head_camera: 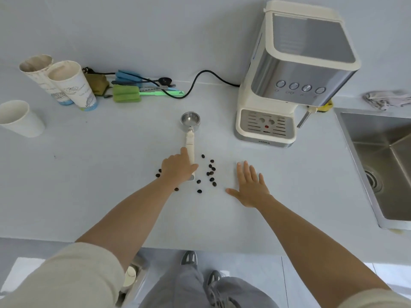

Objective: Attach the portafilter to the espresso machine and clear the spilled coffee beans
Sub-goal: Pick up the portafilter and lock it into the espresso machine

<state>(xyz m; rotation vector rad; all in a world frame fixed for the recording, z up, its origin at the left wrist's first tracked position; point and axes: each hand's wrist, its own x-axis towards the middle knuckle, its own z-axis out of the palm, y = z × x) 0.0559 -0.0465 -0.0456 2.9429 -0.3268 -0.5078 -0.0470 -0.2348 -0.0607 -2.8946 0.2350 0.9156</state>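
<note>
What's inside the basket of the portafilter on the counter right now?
The portafilter basket looks empty: bare shiny metal, no grounds or beans visible. The left hand covers the lower part of the handle, so that part cannot be seen.

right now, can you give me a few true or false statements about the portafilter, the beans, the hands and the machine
1. The portafilter lies on the counter, not attached to the espresso machine. True.
2. The left hand is at the portafilter's handle. True.
3. The right hand is closed around a fistful of coffee beans. False: it is open and flat over the counter, right of the beans, holding nothing.
4. The beans are piled in the sink. False: they are scattered on the counter around the handle's near end.
5. The portafilter's basket points toward the back wall, handle toward the person. True.
</note>
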